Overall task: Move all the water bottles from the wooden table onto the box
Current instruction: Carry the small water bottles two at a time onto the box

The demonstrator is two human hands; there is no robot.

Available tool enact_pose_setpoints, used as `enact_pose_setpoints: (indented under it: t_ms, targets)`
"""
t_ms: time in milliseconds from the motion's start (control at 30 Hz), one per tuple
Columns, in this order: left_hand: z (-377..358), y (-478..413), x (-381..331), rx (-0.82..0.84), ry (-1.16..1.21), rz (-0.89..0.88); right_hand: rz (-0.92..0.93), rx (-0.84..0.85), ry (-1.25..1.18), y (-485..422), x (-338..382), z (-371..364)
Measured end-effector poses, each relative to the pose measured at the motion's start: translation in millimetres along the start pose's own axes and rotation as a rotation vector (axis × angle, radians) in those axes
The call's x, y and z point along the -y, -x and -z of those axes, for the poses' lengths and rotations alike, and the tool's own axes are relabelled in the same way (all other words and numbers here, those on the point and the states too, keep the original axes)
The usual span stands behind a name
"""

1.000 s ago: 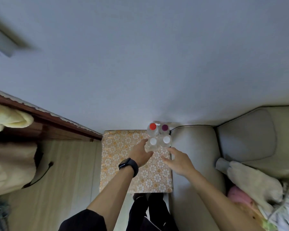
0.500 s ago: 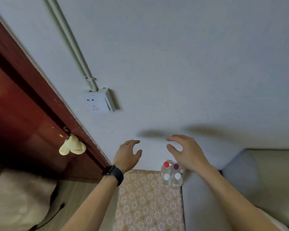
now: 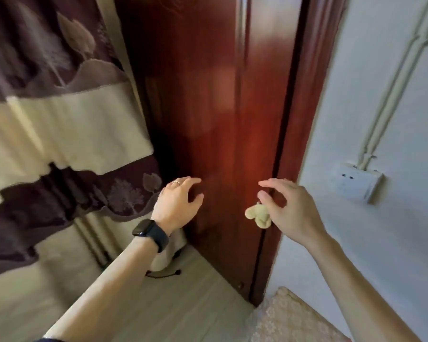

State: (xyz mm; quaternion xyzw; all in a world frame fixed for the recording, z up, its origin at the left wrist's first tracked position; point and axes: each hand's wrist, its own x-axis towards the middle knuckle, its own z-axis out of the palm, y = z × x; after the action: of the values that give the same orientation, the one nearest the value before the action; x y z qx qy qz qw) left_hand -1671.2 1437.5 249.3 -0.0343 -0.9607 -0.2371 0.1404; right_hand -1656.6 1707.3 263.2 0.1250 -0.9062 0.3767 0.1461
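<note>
No text, label or number can be read anywhere.

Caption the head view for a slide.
Left hand and right hand hover empty before a red-brown door; patterned box below.

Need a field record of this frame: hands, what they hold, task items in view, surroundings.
left hand: raised before the door, fingers relaxed, holds nothing
right hand: raised, fingers loosely spread, holds nothing
watch: dark, on left wrist
water bottles: none in view
box: only a floral-patterned corner shows, bottom right
door: red-brown wood, straight ahead
plush toy: yellow, at the door edge beside the right thumb; contact unclear
socket: on the white wall, right
curtain: brown and cream, left
</note>
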Motion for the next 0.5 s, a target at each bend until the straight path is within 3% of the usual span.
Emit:
enact_pose_setpoints:
  t_ms: [267, 500]
  targets:
    - [210, 206, 221, -0.354, -0.219, 0.583, 0.505, 0.350, -0.216, -10, 252, -222]
    - [317, 437, 280, -0.605, -0.418, 1.111, 0.880, 0.738, -0.447, 108, 463, -370]
